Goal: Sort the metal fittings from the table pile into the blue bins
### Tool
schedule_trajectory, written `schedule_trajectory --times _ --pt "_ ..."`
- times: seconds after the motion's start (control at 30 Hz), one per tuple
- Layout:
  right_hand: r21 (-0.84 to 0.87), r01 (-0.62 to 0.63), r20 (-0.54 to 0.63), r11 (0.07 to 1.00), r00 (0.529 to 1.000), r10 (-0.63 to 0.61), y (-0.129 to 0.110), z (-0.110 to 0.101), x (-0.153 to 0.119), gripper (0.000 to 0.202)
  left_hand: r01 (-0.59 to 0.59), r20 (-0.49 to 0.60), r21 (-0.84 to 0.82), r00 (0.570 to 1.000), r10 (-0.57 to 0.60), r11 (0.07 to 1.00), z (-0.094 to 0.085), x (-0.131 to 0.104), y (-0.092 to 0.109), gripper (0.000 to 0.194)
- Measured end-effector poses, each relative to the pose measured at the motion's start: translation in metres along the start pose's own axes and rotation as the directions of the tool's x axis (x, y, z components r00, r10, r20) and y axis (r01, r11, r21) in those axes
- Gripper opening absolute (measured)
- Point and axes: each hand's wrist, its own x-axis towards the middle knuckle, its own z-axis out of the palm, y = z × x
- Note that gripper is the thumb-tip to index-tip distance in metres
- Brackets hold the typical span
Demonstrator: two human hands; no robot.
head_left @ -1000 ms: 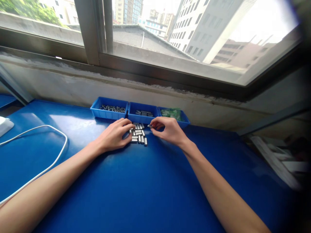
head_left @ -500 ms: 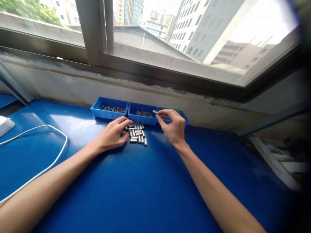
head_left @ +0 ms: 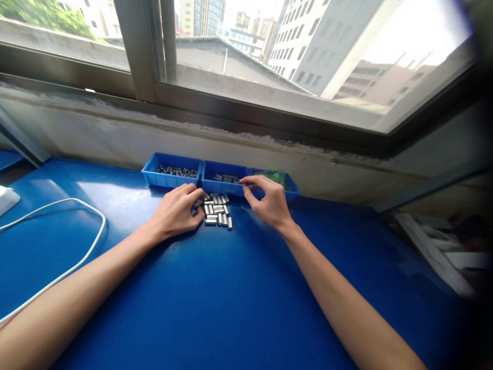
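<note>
Left hand curls at small, silver, oblong metal pieces on the smooth blue table; right hand, fingertips nearly together, hovers at the middle blue plastic bin (whether either grips a piece, I cannot tell).

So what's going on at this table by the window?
Someone is handling small metal pieces on a blue table. Their left hand curls at the left side of the cluster. Their right hand is in a pinch at the right end of the middle bin; whether it grips a piece is hard to tell. That bin has more pieces inside. The left bin holds smaller parts, and the right bin something green.
</note>
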Motion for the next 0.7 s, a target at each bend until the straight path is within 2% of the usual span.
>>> schedule_trajectory --times 0.13,0.27,0.33,0.43,0.53,0.7 --pt "0.002 0.003 0.004 1.0 1.0 -0.003 -0.001 -0.001 0.001 0.015 -0.01 0.046 -0.07 0.999 0.013 0.997 -0.001 0.0 0.0 0.027" --pt "0.0 -0.001 0.004 1.0 1.0 0.001 -0.001 -0.001 0.0 0.015 0.015 0.016 -0.132 1.0 -0.013 0.991 0.001 -0.001 -0.001 0.042" --pt "0.0 -0.002 0.009 1.0 1.0 0.002 -0.001 -0.001 0.0 0.015 0.019 -0.027 -0.155 0.999 -0.023 0.988 0.002 -0.002 -0.002 0.045" --pt "0.007 -0.006 0.021 1.0 1.0 0.006 0.0 0.0 -0.001 0.015 0.007 -0.152 -0.197 0.988 -0.038 0.98 0.004 -0.003 -0.004 0.043" --pt "0.046 -0.007 0.056 0.999 0.998 0.005 -0.002 0.003 -0.002 0.015 -0.064 -0.268 -0.234 0.963 -0.001 0.97 0.004 -0.004 -0.005 0.038" --pt "0.215 -0.075 0.218 0.974 0.976 0.027 -0.017 0.014 -0.005 0.019 -0.173 -0.295 -0.25 0.951 0.095 0.953 0.001 -0.004 -0.001 0.034"
